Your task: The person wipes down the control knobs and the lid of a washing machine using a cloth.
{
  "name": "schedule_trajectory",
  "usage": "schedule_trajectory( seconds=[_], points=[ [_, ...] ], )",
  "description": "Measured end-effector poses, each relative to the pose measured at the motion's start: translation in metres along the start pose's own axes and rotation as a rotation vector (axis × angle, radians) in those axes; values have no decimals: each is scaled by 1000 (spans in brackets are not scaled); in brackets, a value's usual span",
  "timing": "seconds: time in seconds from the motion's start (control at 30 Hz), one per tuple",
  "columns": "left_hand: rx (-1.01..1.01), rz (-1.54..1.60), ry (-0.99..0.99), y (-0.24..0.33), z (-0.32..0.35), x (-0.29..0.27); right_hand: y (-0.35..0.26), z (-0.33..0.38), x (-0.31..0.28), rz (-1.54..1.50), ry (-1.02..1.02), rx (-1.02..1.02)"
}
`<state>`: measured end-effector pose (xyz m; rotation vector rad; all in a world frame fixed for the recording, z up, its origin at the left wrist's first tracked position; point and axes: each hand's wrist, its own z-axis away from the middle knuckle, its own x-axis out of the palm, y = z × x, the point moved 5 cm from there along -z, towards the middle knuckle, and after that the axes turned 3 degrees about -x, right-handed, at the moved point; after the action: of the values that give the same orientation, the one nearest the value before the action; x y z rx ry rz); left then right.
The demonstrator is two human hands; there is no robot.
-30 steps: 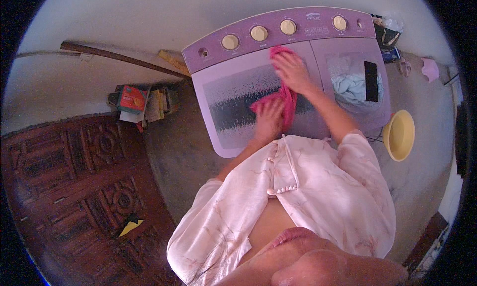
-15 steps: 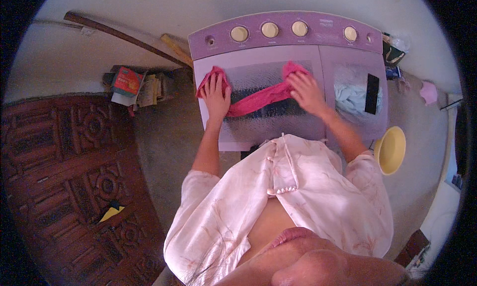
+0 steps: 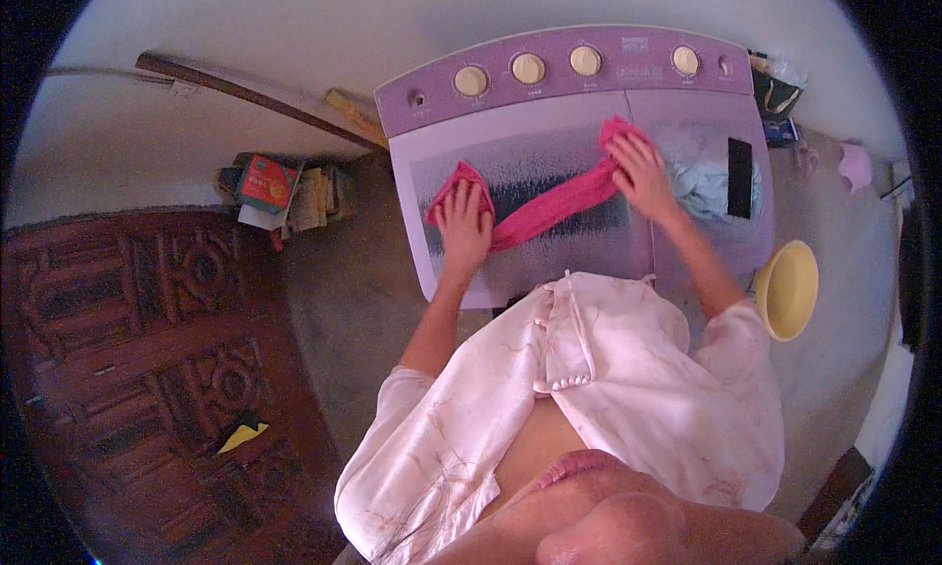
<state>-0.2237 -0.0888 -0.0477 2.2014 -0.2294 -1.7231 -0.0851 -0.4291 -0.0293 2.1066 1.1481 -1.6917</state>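
Observation:
A long pink cloth (image 3: 554,212) stretches across the left lid (image 3: 535,178) of a purple twin-tub washing machine (image 3: 525,111). My left hand (image 3: 465,222) lies flat on the cloth's left end, fingers spread, with a bunched corner poking out past the fingertips. On the other end rests my right hand (image 3: 643,173), its fingers laid out over the cloth near the seam between the two lids. Between my hands the cloth sags toward me in a loose band. Both palms face down and press the cloth against the lid.
Pale laundry (image 3: 705,187) shows through the right lid's window, beside a black strip (image 3: 740,178). A yellow basin (image 3: 788,290) stands at right. Books and papers (image 3: 267,187) are stacked at left, near a carved dark wooden panel (image 3: 177,339). A wooden bar (image 3: 255,96) leans along the wall.
Both hands have slid to the right across the lid, taking the pink cloth with them. The left hand has also come slightly nearer me. The view has shifted a little.

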Motion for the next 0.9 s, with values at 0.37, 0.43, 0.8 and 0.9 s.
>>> schedule_trajectory(
  seconds=[0.37,0.43,0.8,0.9],
  points=[
    [261,141,-206,119,43,48,-166,-97,95,-299,-230,-636],
    [168,173,-245,94,46,36,-134,-95,74,-234,-217,-388],
    [98,4,-2,-4,-67,6,-125,18,61,-207,-440,-502],
    [497,48,-148,80,-89,35,-180,16,92,-364,-305,-660]
  ],
)
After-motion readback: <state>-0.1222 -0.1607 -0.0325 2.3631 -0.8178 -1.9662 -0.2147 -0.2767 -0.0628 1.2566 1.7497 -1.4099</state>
